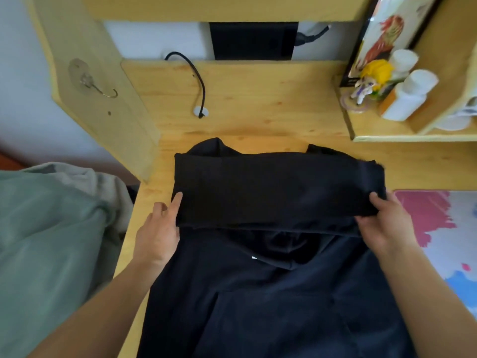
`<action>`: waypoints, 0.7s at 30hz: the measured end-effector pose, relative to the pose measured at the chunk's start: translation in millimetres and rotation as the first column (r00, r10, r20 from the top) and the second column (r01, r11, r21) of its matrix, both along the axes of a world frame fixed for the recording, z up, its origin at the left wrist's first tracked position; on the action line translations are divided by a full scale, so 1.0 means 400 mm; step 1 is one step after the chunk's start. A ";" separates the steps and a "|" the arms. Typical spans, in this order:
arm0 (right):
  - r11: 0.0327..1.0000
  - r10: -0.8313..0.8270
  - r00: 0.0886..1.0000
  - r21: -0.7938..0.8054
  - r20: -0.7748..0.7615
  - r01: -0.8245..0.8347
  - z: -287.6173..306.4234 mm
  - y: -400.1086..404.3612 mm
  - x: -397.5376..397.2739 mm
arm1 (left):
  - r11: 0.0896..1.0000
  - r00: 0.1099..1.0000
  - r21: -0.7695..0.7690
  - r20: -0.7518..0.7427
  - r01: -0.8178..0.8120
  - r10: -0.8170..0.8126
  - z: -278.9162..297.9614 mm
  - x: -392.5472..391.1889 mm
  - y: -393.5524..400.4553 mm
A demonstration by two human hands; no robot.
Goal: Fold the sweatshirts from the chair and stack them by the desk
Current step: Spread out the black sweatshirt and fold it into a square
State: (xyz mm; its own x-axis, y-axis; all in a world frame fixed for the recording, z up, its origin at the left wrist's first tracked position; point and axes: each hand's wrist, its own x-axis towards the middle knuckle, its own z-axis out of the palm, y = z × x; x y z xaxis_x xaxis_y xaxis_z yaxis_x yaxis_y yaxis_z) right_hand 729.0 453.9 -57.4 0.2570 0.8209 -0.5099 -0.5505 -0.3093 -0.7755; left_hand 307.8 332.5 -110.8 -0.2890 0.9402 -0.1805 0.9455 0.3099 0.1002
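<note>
A black sweatshirt [271, 293] lies spread on the wooden desk [258, 104], its near part hanging toward me. Its far part is folded back into a flat band [278, 189] across the middle. My left hand [160, 228] pinches the band's left edge, the index finger lying straight along the cloth and the thumb under it. My right hand [384, 223] grips the band's right corner, with the fingers curled around the fold. A small white tag [254, 257] shows just below the band.
A pale green and grey garment [51, 228] lies heaped at the left. A black cable [196, 81] runs into a hole in the desk. On the right shelf [413, 137] stand white bottles [405, 96] and a figurine [369, 83]. A pink-and-blue mat [444, 228] covers the desk's right side.
</note>
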 end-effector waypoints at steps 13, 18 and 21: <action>0.699 0.137 -0.432 -0.396 0.891 -0.595 -0.111 0.061 -0.127 | 0.971 0.981 0.185 0.097 0.150 -0.170 0.009 0.181 0.177; 0.622 0.330 -0.575 -0.631 0.748 -0.464 -0.204 0.132 -0.035 | 0.996 0.992 0.059 0.112 -0.064 0.057 -0.109 0.138 0.183; 0.625 0.314 -0.577 -0.621 0.754 -0.473 -0.218 0.135 -0.022 | 0.991 0.996 0.126 0.076 -0.045 0.035 -0.129 0.132 0.159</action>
